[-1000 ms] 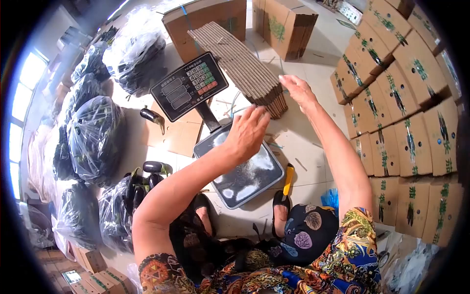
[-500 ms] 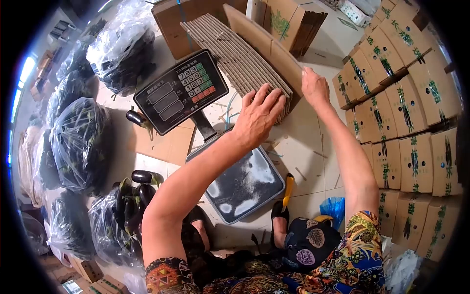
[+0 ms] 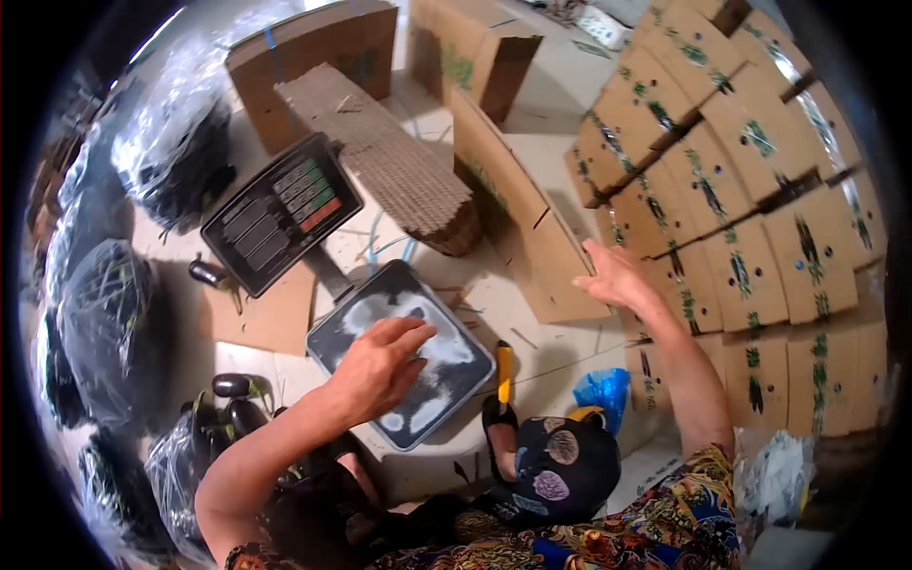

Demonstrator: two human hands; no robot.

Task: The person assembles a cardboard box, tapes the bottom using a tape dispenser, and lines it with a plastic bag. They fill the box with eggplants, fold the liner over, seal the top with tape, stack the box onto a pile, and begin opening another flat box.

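My right hand (image 3: 616, 275) grips the near end of a folded flat cardboard carton (image 3: 532, 228), thumb on one side and fingers on the other. The carton stands on edge, apart from the stack of flattened cartons (image 3: 389, 157) to its left. My left hand (image 3: 380, 369) is over the platform of a weighing scale (image 3: 445, 388), empty, its fingers loosely bent and the thumb apart. Behind the platform, on a post, sits the scale's keypad display (image 3: 283, 214).
Packed, taped cartons (image 3: 746, 252) are piled along the right. Bags of eggplants (image 3: 104, 328) line the left, with loose eggplants (image 3: 237, 385) nearby. More folded cartons (image 3: 313, 71) stand behind. A yellow-handled tool (image 3: 504, 372) and blue plastic (image 3: 601, 394) lie near my feet.
My left hand has left the carton stack and come back over the scale. The right hand has pulled one flat carton away from the stack, nearer to me. The view has shifted right.
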